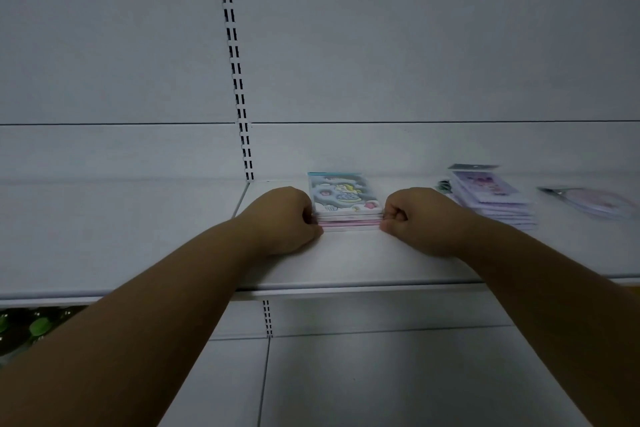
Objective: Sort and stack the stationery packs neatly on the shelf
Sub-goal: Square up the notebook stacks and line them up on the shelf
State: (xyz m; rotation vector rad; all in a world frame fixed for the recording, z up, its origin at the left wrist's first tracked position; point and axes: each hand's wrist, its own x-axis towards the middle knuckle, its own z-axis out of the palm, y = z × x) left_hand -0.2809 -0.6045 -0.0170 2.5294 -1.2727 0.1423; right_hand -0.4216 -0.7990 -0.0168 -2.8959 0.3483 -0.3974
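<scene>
A small stack of stationery packs (346,199), the top one showing a cartoon picture with a blue edge, lies flat on the white shelf (346,263). My left hand (282,218) is curled against the stack's left side, and my right hand (415,218) is curled against its right side. Both press on the stack's front corners, with fingertips touching the lower pink and white packs. A second stack of purple packs (491,198) sits to the right, slightly fanned out. Further right lies a single flat pack in clear wrap (592,203).
The white back panel rises behind the shelf, with a slotted upright (239,80) left of the stack. The shelf's front edge runs just below my wrists. Green-capped bottles (34,326) show on a lower level at the bottom left.
</scene>
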